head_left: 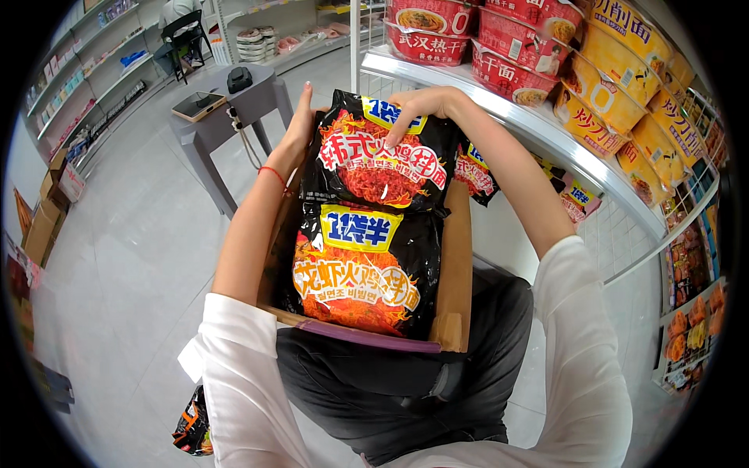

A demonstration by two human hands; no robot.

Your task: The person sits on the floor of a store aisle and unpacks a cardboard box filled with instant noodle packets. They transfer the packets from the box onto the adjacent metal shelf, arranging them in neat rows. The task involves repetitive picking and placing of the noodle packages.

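Note:
My right hand (424, 108) grips the top of a black-and-red instant noodle packet (380, 167), thumb across its front. At the same packet's upper left edge is my left hand (298, 131), thumb raised and fingers hidden behind the packet. Nearer me, a black-and-orange noodle packet (357, 281) lies face up in an open cardboard box (456, 263). The box rests against my lap, its near rim purple. The far packet leans at the box's far end; its lower edge meets the near packet.
A wire shelf with a metal front rail (526, 137) holds red noodle bowls (515, 44) and yellow ones (620, 70). A grey stool (257, 88) carries a phone (199, 106) and a black case (239, 79). Another packet (193, 424) lies on the floor. A seated person (175, 23) is far left.

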